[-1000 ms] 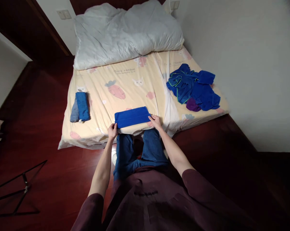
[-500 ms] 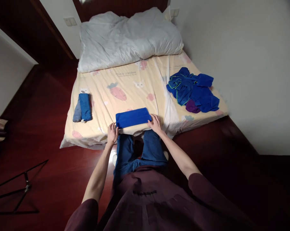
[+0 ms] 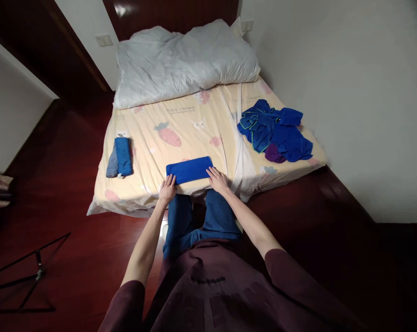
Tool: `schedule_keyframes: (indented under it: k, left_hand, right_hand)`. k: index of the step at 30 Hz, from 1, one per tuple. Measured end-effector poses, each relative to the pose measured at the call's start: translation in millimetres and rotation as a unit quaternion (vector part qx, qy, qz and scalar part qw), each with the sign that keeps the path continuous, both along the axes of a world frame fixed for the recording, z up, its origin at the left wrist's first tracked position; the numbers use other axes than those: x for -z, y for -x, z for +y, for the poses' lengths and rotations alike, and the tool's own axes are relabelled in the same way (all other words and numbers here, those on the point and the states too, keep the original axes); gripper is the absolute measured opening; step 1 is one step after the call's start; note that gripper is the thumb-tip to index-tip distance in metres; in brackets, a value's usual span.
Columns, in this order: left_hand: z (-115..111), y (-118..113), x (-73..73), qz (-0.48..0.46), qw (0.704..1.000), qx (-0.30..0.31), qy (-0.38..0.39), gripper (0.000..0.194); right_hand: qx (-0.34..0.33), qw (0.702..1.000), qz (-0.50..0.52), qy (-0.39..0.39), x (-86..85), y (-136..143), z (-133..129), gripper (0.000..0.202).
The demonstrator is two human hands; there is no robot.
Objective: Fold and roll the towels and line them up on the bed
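A blue towel (image 3: pixel 190 169), folded into a long flat strip, lies near the front edge of the bed. My left hand (image 3: pixel 167 186) rests with its fingertips on the towel's left end, palm down and fingers stretched out. On the right end lie the fingers of my right hand (image 3: pixel 218 179), also flat and slightly spread. Neither hand grips the cloth. To the left, two rolled or folded towels, one blue (image 3: pixel 124 156) and one greyish (image 3: pixel 112 161), lie side by side.
A crumpled pile of blue cloths (image 3: pixel 275 131) with a purple cloth (image 3: pixel 274 154) lies on the bed's right side. A white quilt (image 3: pixel 184 60) is heaped at the headboard. A black tripod stand (image 3: pixel 38 272) is on the floor at left.
Both hands have shifted inward from the towel's ends onto its top, with fingers now flat instead of pinching its corners. The view has tilted slightly.
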State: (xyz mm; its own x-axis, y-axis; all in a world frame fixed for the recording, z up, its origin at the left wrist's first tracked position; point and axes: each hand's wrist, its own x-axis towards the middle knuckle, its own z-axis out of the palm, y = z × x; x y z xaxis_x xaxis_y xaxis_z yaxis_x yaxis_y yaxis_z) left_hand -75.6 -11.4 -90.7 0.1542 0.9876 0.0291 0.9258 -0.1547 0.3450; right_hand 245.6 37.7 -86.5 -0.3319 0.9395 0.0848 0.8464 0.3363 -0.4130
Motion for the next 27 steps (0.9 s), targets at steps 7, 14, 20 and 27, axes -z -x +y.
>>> schedule_keyframes:
  k: [7, 14, 20, 27]
  left_hand:
    - [14.2, 4.6, -2.4, -0.005, 1.000, -0.005, -0.005, 0.071]
    - [16.3, 6.6, -10.9, 0.033, 0.999, 0.024, 0.012, 0.070]
    - [12.8, 29.4, -13.4, 0.016, 0.996, 0.088, 0.003, 0.064]
    - [13.5, 34.5, 11.0, -0.249, 0.965, -0.085, 0.004, 0.044]
  right_hand:
    - [0.011, 0.999, 0.042, 0.006, 5.5, 0.1, 17.8, 0.070]
    - [0.033, 0.999, 0.029, 0.010, 4.5, -1.2, 25.1, 0.068]
    - [-0.042, 0.996, 0.075, -0.017, 9.4, -33.2, 12.5, 0.056]
    - [0.065, 0.929, 0.353, 0.092, 29.5, -38.7, 34.2, 0.049]
